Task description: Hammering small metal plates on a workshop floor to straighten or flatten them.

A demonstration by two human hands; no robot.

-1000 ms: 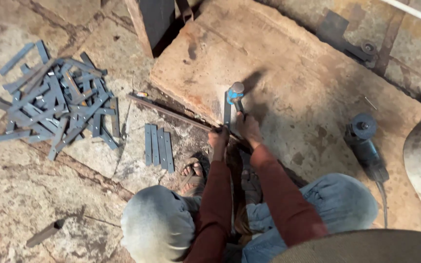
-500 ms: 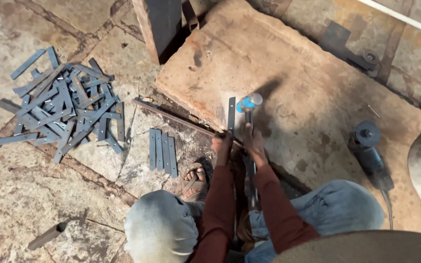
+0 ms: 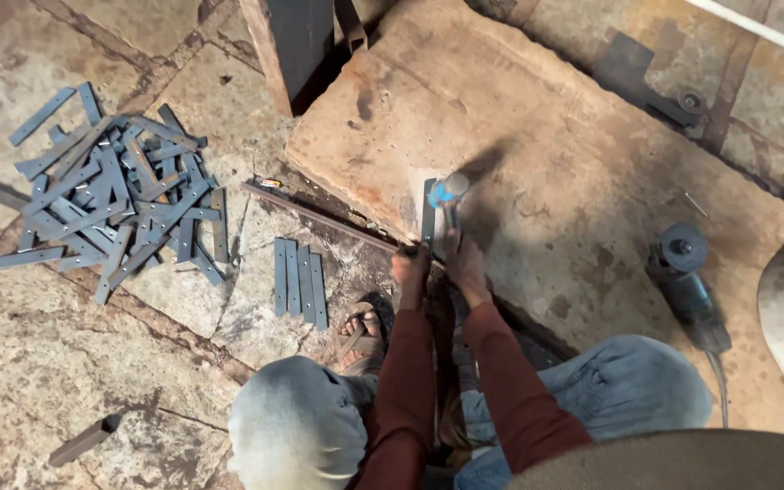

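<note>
you're crouched at the edge of a big rusty stone slab (image 3: 546, 154) set in the cracked stone floor (image 3: 38, 363). off to the left there's a loose pile of flat metal strips (image 3: 115, 204), and closer in, four strips laid side by side (image 3: 299, 281). an angle grinder (image 3: 687, 281) sits on the slab to your right. your right hand (image 3: 465, 263) is wrapped shut around the handle of a hammer (image 3: 448, 195), its head up over the slab just beyond your fingers. your left hand (image 3: 410, 269) is closed on the near end of a flat strip (image 3: 428, 213) that runs out from your fingers onto the slab, right beside the hammer head. can't tell if the head is touching it.
</note>
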